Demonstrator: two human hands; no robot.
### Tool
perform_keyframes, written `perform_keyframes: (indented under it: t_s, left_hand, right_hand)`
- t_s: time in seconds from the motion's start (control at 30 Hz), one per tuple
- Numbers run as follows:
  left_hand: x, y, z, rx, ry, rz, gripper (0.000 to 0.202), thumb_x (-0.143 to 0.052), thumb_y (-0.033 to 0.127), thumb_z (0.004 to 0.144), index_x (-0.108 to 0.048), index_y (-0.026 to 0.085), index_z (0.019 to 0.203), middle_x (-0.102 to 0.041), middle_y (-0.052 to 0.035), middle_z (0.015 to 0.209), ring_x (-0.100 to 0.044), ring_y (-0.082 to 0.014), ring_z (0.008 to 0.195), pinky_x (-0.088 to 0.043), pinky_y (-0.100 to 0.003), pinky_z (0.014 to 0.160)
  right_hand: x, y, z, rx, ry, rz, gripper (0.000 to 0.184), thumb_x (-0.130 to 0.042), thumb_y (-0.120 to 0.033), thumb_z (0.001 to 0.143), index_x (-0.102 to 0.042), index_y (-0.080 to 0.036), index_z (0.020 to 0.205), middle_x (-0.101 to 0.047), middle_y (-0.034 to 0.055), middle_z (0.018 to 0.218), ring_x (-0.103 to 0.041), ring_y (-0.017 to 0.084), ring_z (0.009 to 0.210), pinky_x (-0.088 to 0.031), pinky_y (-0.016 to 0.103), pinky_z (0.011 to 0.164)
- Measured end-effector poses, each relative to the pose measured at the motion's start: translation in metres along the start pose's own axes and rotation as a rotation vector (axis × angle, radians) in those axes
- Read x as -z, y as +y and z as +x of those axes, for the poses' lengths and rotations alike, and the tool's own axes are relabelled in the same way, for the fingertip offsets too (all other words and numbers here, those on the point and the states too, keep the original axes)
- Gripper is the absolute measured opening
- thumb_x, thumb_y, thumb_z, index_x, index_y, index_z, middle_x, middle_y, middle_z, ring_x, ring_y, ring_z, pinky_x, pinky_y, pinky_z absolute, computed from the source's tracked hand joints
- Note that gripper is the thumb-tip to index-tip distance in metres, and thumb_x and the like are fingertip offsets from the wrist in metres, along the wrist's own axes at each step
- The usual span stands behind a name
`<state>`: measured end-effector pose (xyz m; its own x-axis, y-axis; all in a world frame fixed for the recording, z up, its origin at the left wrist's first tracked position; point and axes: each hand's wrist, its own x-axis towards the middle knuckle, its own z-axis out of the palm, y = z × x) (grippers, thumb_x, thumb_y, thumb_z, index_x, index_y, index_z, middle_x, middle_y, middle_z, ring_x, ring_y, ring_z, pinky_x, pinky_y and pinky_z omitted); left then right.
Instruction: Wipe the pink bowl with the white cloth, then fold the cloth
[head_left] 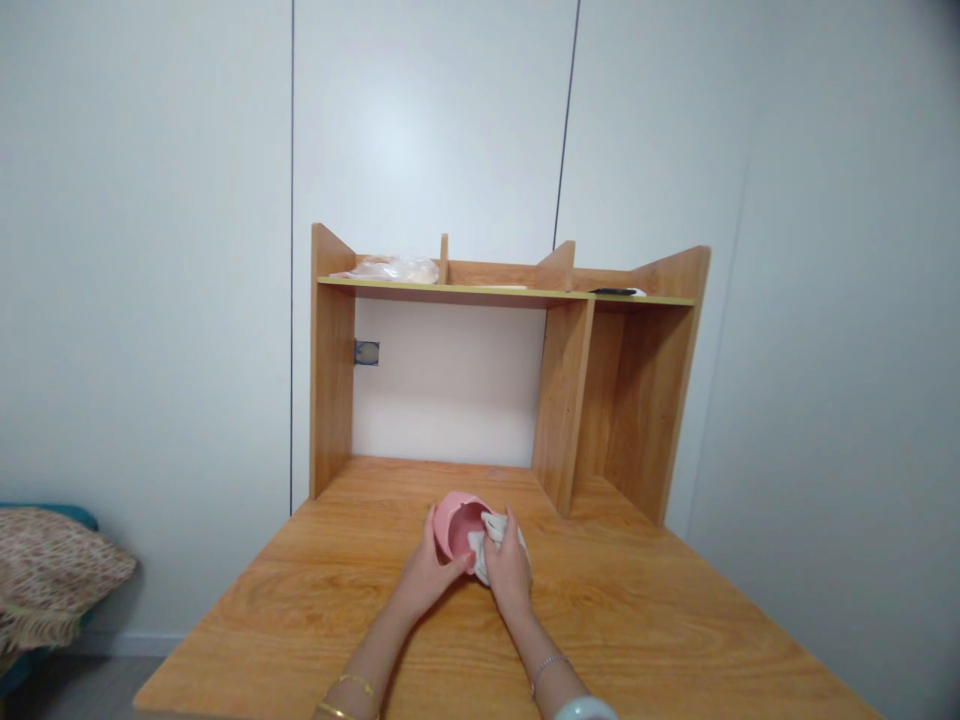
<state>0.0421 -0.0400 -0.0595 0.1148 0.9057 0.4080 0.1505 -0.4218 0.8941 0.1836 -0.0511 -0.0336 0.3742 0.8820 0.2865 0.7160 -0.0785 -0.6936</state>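
Note:
A pink bowl-like container [451, 520] is tilted on its side above the desk, its opening turned toward the right. My left hand [435, 572] grips its left side and lower rim, thumb at the front. In my right hand [509, 570] a crumpled white cloth [493, 527] is bunched, and part of it touches the inside of the opening. The container's far side and the fingers behind it are hidden.
The wooden desk [645, 620] carries a hutch with an upper shelf [465, 293]. On that shelf lie a clear plastic bag [394, 269] and a flat black item [613, 292]. A patterned fabric [60, 565] is at the far left.

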Motion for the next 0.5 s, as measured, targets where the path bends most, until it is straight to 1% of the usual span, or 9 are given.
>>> perform_keyframes:
  t_s: [0.03, 0.1, 0.2, 0.3, 0.37, 0.5]
  left_hand:
    - [0.000, 0.000, -0.001, -0.004, -0.025, -0.005, 0.096, -0.068, 0.038, 0.070, -0.011, 0.013, 0.143, -0.038, -0.0168, 0.140, -0.042, -0.0260, 0.125, -0.032, -0.038, 0.105]
    - [0.000, 0.002, -0.001, -0.027, -0.038, -0.025, 0.095, -0.066, 0.036, 0.071, -0.009, 0.014, 0.143, -0.041, -0.0153, 0.139, -0.044, -0.0239, 0.123, -0.033, -0.036, 0.105]
    - [0.001, 0.007, -0.001, -0.069, -0.014, -0.054, 0.088, -0.061, 0.029, 0.074, -0.008, 0.012, 0.143, -0.036, -0.0144, 0.141, -0.041, -0.0215, 0.126, -0.028, -0.034, 0.108]
    - [0.003, 0.012, -0.001, -0.093, 0.012, -0.049, 0.085, -0.056, 0.021, 0.074, -0.008, 0.013, 0.144, -0.032, -0.0116, 0.145, -0.034, -0.0208, 0.130, -0.020, -0.035, 0.111]
    - [0.004, 0.016, -0.001, -0.102, 0.032, -0.041, 0.084, -0.055, 0.018, 0.073, -0.011, 0.016, 0.144, -0.030, -0.0088, 0.146, -0.031, -0.0207, 0.132, -0.018, -0.036, 0.112]
    - [0.005, 0.018, -0.002, -0.096, 0.080, -0.010, 0.077, -0.055, 0.019, 0.073, -0.021, 0.018, 0.142, -0.034, -0.0066, 0.144, -0.031, -0.0211, 0.132, -0.020, -0.034, 0.111]
  right_hand:
    - [0.000, 0.000, 0.000, 0.003, 0.002, 0.013, 0.060, -0.038, -0.025, 0.084, -0.023, -0.018, 0.142, -0.067, 0.0087, 0.102, -0.062, 0.020, 0.096, -0.044, 0.026, 0.078]
    - [0.000, 0.000, -0.001, 0.020, -0.004, 0.032, 0.060, -0.039, -0.025, 0.083, -0.024, -0.017, 0.141, -0.067, 0.0088, 0.102, -0.062, 0.020, 0.096, -0.044, 0.027, 0.077]
    - [0.001, -0.003, -0.002, 0.023, 0.012, 0.035, 0.060, -0.040, -0.028, 0.083, -0.025, -0.019, 0.140, -0.066, 0.0082, 0.103, -0.062, 0.021, 0.097, -0.044, 0.027, 0.078]
    - [0.002, -0.005, -0.002, 0.006, 0.064, 0.017, 0.058, -0.041, -0.031, 0.083, -0.027, -0.020, 0.139, -0.066, 0.0075, 0.104, -0.061, 0.021, 0.098, -0.043, 0.028, 0.078]
    - [0.003, -0.005, -0.002, 0.010, 0.079, 0.007, 0.057, -0.041, -0.033, 0.084, -0.029, -0.020, 0.138, -0.066, 0.0071, 0.103, -0.061, 0.021, 0.097, -0.044, 0.028, 0.077]
    - [0.002, -0.005, -0.003, 0.031, 0.053, 0.023, 0.054, -0.041, -0.037, 0.084, -0.032, -0.021, 0.136, -0.066, 0.0063, 0.102, -0.062, 0.020, 0.095, -0.044, 0.026, 0.074]
